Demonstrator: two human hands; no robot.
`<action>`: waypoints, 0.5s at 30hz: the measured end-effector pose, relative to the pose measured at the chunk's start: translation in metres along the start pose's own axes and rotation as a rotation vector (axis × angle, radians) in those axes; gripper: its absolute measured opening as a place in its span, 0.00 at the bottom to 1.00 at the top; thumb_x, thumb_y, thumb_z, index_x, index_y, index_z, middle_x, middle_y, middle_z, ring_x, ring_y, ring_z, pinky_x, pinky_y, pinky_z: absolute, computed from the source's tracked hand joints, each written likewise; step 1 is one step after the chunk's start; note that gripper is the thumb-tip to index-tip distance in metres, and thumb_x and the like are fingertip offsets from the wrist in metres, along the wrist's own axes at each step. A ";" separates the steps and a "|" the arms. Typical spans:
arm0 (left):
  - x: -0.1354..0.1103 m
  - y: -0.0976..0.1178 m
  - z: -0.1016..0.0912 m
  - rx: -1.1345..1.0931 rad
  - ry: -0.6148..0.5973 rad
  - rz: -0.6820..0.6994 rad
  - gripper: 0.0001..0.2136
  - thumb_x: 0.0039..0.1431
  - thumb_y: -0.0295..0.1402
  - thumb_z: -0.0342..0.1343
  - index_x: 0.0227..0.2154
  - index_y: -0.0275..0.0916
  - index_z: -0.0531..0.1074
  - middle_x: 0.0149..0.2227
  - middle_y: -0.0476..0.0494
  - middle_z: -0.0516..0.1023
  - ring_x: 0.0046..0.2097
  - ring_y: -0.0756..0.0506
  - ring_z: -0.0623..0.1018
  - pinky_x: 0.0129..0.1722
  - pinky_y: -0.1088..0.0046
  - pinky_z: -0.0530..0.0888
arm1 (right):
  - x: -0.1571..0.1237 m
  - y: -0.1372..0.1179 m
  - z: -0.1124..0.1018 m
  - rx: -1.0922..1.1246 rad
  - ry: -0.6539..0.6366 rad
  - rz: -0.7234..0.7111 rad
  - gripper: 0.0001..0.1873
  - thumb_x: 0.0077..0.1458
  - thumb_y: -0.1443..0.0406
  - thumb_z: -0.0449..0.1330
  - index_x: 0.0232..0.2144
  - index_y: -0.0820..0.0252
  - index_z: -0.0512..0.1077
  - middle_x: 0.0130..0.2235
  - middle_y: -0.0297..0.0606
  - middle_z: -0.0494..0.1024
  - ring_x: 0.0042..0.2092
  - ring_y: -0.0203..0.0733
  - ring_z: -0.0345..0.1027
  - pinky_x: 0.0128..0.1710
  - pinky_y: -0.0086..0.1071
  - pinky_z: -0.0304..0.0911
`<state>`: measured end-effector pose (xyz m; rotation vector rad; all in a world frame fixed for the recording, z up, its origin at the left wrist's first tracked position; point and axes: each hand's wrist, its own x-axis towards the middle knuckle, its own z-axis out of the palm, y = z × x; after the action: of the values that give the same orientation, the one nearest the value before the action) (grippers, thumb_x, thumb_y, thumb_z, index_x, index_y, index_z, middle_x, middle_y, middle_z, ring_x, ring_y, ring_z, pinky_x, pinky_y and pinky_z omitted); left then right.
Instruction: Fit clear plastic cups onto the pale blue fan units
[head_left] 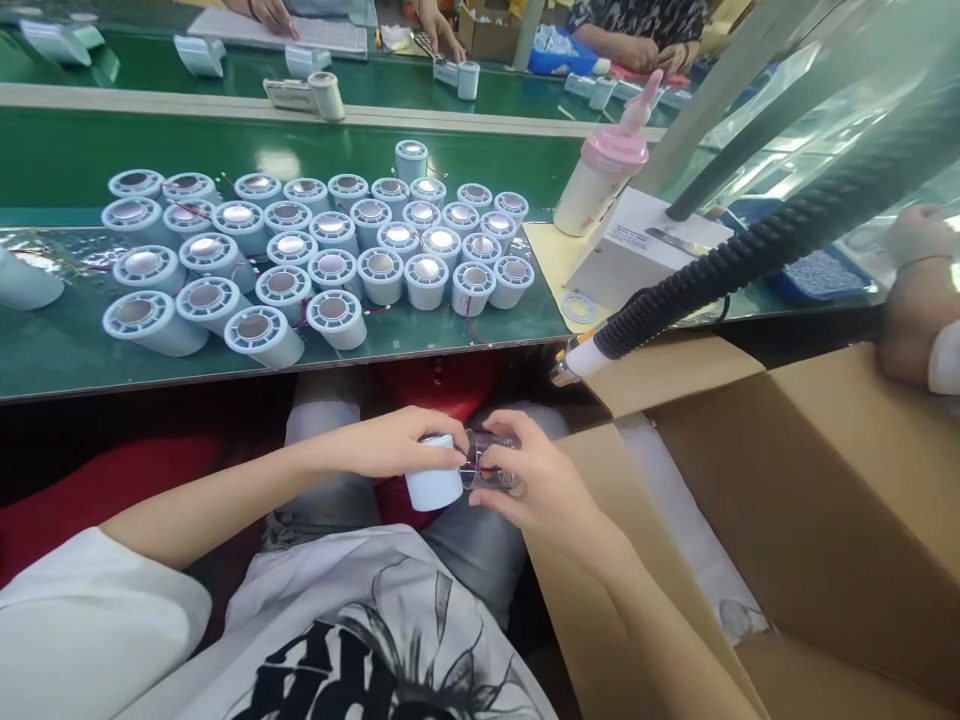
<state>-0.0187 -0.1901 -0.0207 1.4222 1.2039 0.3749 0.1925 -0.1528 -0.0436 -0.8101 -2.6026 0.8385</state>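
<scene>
Over my lap, my left hand (427, 445) is closed around a light-blue plastic cylinder (435, 485) lying on its side. Its end faces a clear plastic cup-like part (484, 460), which my right hand (525, 475) grips between thumb and fingers. Thin dark red wires show inside the clear part, where the two pieces meet. Whether they are fully joined is hidden by my fingers. On the bench beyond stand several similar light-blue cylinders (334, 310) with silver discs in their ends and thin wires trailing.
An electric screwdriver on a black ribbed hose (712, 270) hangs at the right. Below it is an open cardboard box (817, 510). A pink-capped bottle (600, 175) stands by a white box-shaped device (637, 245). Across the green conveyor (67, 140), other people's hands (442, 35) work.
</scene>
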 end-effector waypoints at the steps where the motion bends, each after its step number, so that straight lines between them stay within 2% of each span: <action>1: -0.002 0.001 0.001 0.113 0.099 0.052 0.09 0.57 0.37 0.52 0.36 0.39 0.73 0.37 0.48 0.73 0.36 0.49 0.73 0.36 0.74 0.70 | -0.001 -0.001 0.000 0.090 0.003 0.036 0.08 0.45 0.65 0.68 0.25 0.59 0.71 0.47 0.43 0.67 0.47 0.47 0.66 0.41 0.38 0.69; 3: -0.004 -0.001 0.004 0.233 0.267 0.132 0.11 0.55 0.36 0.55 0.40 0.40 0.72 0.41 0.46 0.73 0.42 0.47 0.72 0.44 0.71 0.68 | -0.003 -0.004 0.001 0.230 0.041 0.099 0.08 0.50 0.63 0.64 0.24 0.59 0.70 0.46 0.43 0.66 0.46 0.45 0.67 0.42 0.36 0.68; 5: -0.003 -0.009 0.008 0.211 0.341 0.177 0.20 0.50 0.38 0.61 0.46 0.40 0.70 0.44 0.45 0.72 0.44 0.46 0.72 0.46 0.71 0.68 | -0.004 -0.006 0.003 0.308 0.119 0.149 0.11 0.57 0.62 0.57 0.25 0.60 0.70 0.45 0.44 0.66 0.44 0.43 0.69 0.41 0.35 0.68; 7: -0.001 -0.019 0.012 0.145 0.349 0.209 0.29 0.42 0.41 0.67 0.49 0.41 0.68 0.45 0.45 0.71 0.45 0.45 0.72 0.47 0.70 0.69 | -0.004 -0.008 0.005 0.343 0.205 0.187 0.14 0.60 0.63 0.52 0.24 0.60 0.71 0.43 0.45 0.68 0.42 0.42 0.70 0.37 0.34 0.68; 9: 0.001 -0.027 0.014 0.102 0.354 0.229 0.31 0.37 0.44 0.68 0.47 0.42 0.70 0.43 0.45 0.70 0.44 0.45 0.73 0.47 0.68 0.70 | -0.004 -0.009 0.008 0.373 0.280 0.213 0.15 0.59 0.63 0.52 0.23 0.60 0.71 0.41 0.44 0.70 0.41 0.42 0.70 0.33 0.31 0.69; 12: 0.003 -0.034 0.014 0.133 0.378 0.293 0.29 0.37 0.43 0.69 0.46 0.43 0.72 0.46 0.42 0.67 0.48 0.43 0.71 0.52 0.63 0.68 | -0.004 -0.011 0.010 0.445 0.356 0.250 0.15 0.57 0.64 0.53 0.20 0.59 0.72 0.39 0.42 0.73 0.39 0.41 0.71 0.28 0.29 0.68; 15: 0.004 -0.036 0.014 0.116 0.310 0.357 0.30 0.40 0.40 0.68 0.50 0.44 0.70 0.52 0.38 0.68 0.55 0.39 0.69 0.55 0.58 0.66 | -0.004 -0.008 0.010 0.601 0.404 0.311 0.17 0.56 0.64 0.55 0.18 0.59 0.72 0.38 0.41 0.75 0.41 0.42 0.72 0.31 0.31 0.70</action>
<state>-0.0215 -0.2024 -0.0575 1.7303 1.2294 0.8074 0.1881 -0.1646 -0.0468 -1.0657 -1.7565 1.2947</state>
